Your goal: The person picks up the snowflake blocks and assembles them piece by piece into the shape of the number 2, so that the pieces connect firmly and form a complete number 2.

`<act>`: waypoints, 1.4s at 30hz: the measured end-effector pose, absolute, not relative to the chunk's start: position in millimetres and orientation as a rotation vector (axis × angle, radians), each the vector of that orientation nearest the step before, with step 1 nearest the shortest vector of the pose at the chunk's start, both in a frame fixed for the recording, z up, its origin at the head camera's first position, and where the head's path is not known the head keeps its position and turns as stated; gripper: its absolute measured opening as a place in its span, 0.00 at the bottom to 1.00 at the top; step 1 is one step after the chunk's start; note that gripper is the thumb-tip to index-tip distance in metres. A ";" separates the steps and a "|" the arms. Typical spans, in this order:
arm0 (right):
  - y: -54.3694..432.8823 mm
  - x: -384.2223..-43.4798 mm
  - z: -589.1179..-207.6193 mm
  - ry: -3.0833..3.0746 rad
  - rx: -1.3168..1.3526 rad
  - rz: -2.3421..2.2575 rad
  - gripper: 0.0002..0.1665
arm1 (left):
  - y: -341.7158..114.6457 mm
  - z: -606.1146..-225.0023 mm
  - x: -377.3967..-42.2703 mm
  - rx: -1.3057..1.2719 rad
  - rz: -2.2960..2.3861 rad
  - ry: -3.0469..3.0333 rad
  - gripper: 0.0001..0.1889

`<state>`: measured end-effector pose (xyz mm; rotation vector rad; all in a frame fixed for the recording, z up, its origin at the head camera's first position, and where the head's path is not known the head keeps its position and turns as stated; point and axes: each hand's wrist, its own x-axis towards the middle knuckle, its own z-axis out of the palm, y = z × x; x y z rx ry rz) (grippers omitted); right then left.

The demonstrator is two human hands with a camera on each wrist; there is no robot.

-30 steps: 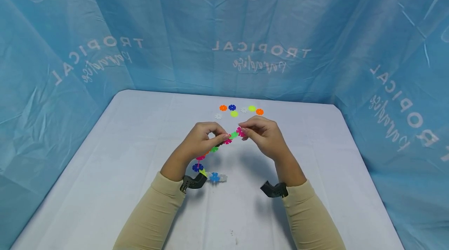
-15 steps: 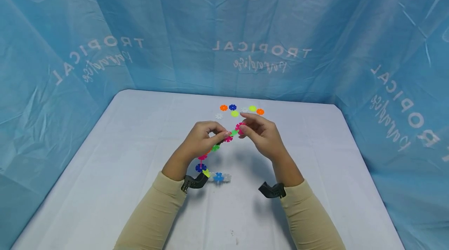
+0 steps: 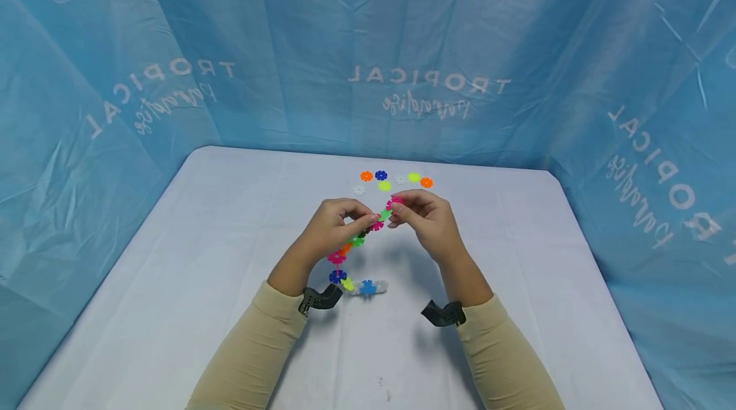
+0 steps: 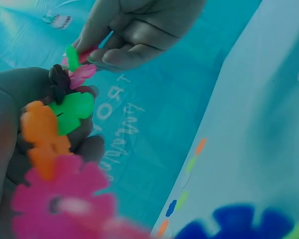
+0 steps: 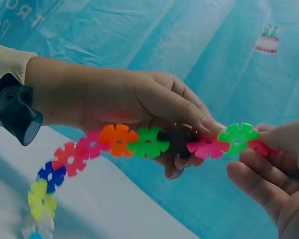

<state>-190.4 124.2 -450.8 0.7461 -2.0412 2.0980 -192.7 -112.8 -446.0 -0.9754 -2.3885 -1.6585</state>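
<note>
Left sleeve [image 3: 247, 352]: is reaching in from the near left, a black left wrist mount [image 3: 321, 298] sitting at its cuff
Left hand [image 3: 333, 228]: is pinching the chain [image 5: 148, 143] of flower-shaped discs between thumb and fingers, about the black disc [image 5: 179, 141] and the inner pink disc [image 5: 208, 148]
Drooping end: is trailing from beneath the left hand to the near side, through a blue disc [image 3: 337, 276] and a yellow disc [image 3: 347, 284], then bending right to a light blue disc [image 3: 368, 287]; I cannot tell whether it is touching the white table [image 3: 172, 301]
Long axis of the chain: is slanting from near left to far right, passing the left hand and finishing at the right hand [image 3: 431, 225]
Span between the hands: is being bridged by one green disc [image 3: 384, 214]
Loose discs [image 3: 384, 186]: are lying in a cluster on the far side, beyond both hands, the right hand being nearer
Right hand: is grasping the pink end disc [image 5: 259, 147] with thumb and fingers; how firmly that disc is joining the green one I cannot tell
Right sleeve [image 3: 508, 352]: is reaching in from the near right, a right wrist mount [image 3: 443, 314] at its cuff
</note>
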 end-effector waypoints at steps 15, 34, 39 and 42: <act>156.6 -186.8 -423.7 -1.909 0.791 1.970 0.12 | -113.7 -449.0 -206.5 -0.782 -1.631 -2.490 0.11; 172.6 -189.2 -413.4 -1.888 0.848 1.907 0.12 | -100.3 -487.8 -336.0 -0.166 -0.851 -3.271 0.19; 171.5 -188.2 -414.6 -1.901 0.848 1.921 0.13 | -95.4 -489.9 -337.9 -0.063 -1.023 -3.247 0.15; 172.3 -187.3 -415.5 -1.903 0.847 1.923 0.13 | -95.3 -490.6 -333.7 -0.059 -1.096 -3.209 0.12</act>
